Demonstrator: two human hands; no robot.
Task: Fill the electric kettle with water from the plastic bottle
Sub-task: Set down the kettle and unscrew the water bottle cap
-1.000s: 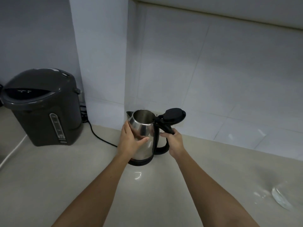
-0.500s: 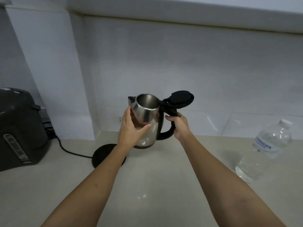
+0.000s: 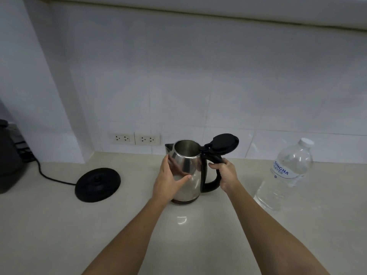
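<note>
A steel electric kettle (image 3: 188, 165) stands on the beige counter (image 3: 59, 235), its black lid (image 3: 225, 143) flipped up and back so the mouth is open. My left hand (image 3: 168, 179) is pressed flat against the kettle's left side. My right hand (image 3: 225, 173) is wrapped around the black handle. The kettle's round black base (image 3: 97, 184) lies apart to the left, with nothing on it. A clear plastic water bottle (image 3: 286, 175) with a white cap and blue label stands upright to the right of the kettle, capped.
A dark hot-water dispenser (image 3: 8, 157) sits at the far left edge. A black cord (image 3: 49, 177) runs from the base toward it. Two wall sockets (image 3: 137, 138) are set in the tiled wall behind the kettle.
The kettle has been carried right, off its base, and lowered to the counter between the base and the bottle. Both hands kept their hold. The view swung right.
</note>
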